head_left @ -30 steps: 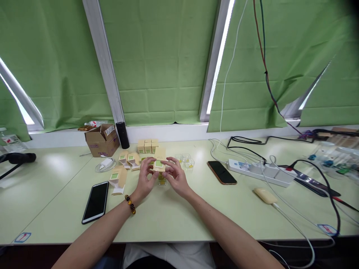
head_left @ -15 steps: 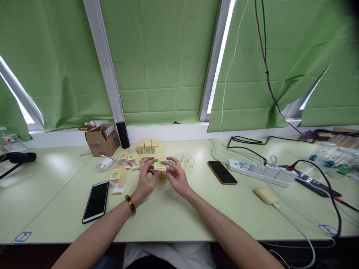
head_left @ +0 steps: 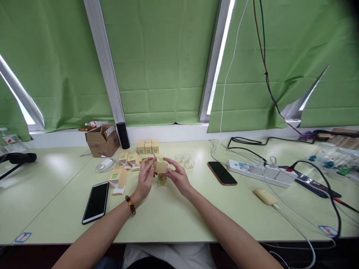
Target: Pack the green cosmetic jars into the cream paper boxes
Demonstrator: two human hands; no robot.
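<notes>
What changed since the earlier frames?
The small beige cardboard box was turned and tilted between the left hand and right hand; its raised back flap no longer shows. More of the clear, yellow-tinted cup below shows. Both hands kept hold; the white-framed phone stayed put.

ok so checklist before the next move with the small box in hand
Left hand on small beige cardboard box with green label: ok.
Right hand on that box: ok.
That box fully closed: cannot tell, edges partly hidden.
Small clear container with yellow contents separate from that box: cannot tell, they overlap in view.
Beige cardboard box beside the phone, white-framed and black-screened, closed: not ok, white flap out.
</notes>
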